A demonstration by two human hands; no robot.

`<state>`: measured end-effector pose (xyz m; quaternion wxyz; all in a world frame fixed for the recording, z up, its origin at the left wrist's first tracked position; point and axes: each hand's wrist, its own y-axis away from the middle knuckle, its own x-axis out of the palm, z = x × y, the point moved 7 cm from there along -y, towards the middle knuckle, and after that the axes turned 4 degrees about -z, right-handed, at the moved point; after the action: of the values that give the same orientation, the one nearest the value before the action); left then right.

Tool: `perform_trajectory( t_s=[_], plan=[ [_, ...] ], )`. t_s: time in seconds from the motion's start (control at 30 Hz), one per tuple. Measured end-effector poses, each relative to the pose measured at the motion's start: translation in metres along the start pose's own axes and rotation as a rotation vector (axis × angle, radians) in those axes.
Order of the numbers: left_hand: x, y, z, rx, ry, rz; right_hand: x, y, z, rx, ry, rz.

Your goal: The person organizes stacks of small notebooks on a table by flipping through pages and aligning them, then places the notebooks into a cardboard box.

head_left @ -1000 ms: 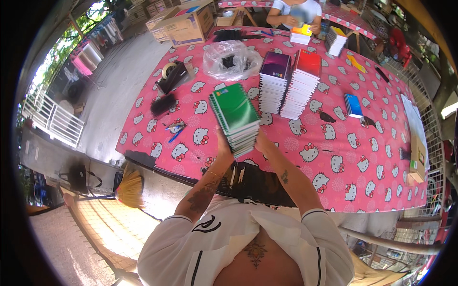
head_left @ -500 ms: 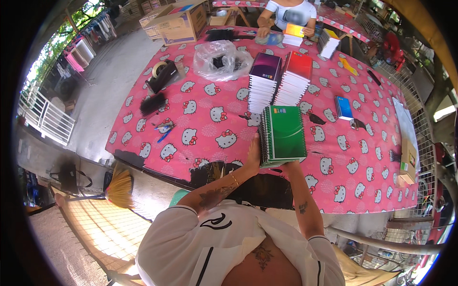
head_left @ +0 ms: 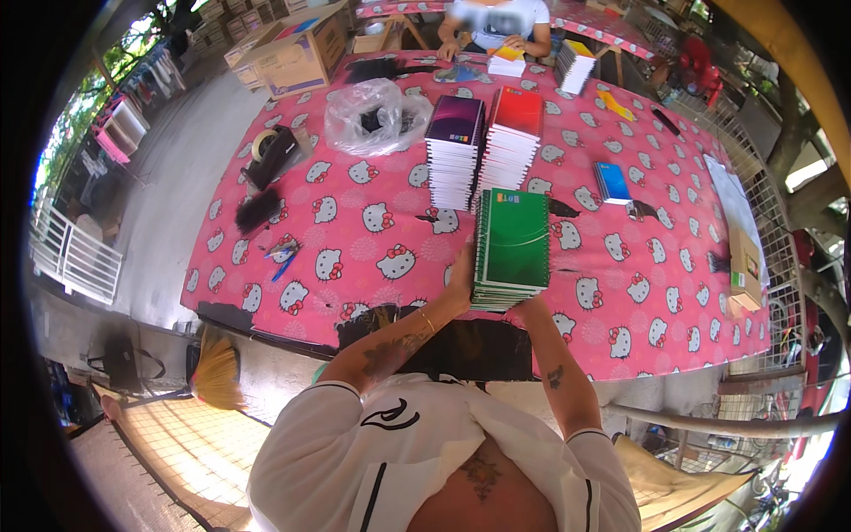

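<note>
A stack of green spiral notebooks (head_left: 512, 241) is between my two hands at the near edge of the table. My left hand (head_left: 462, 277) presses against its coil-bound left side, fingers closed along the stack. At the stack's near lower edge is my right hand (head_left: 529, 307), mostly hidden, with its fingers out of sight behind or below the notebooks. Just beyond stand two tall stacks of notebooks, one with a purple cover (head_left: 456, 120) on top and one with a red cover (head_left: 518, 113).
A pink patterned cloth (head_left: 372, 239) covers the table. On it lie a tape dispenser (head_left: 272, 158), a clear plastic bag (head_left: 350, 124), blue-handled snips (head_left: 284, 259), a small blue notebook (head_left: 612, 183) and a cardboard box (head_left: 745, 270). Across the table, a person (head_left: 501, 25) handles yellow-covered notebooks (head_left: 506, 60).
The whole view has shifted, so the table's things appear further left. The green stack, still in my hands, is slightly further right of the purple stack and shows less of its left side.
</note>
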<state>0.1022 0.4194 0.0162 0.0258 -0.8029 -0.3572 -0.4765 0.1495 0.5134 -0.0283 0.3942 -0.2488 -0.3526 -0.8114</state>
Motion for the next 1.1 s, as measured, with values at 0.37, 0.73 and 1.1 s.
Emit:
perform_trajectory(
  t_s=[0.37, 0.73, 1.1],
  plan=[
    [0.066, -0.03, 0.036, -0.06, 0.029, 0.116, -0.048, 0.016, 0.073, -0.097, 0.055, 0.001],
    [0.132, -0.12, 0.04, -0.054, 0.053, 0.22, -0.059, -0.039, 0.144, -0.177, 0.104, 0.091],
    [0.096, -0.243, 0.019, 0.088, 0.01, 0.113, -0.052, -0.155, 0.174, -0.179, 0.111, 0.172]
  ],
)
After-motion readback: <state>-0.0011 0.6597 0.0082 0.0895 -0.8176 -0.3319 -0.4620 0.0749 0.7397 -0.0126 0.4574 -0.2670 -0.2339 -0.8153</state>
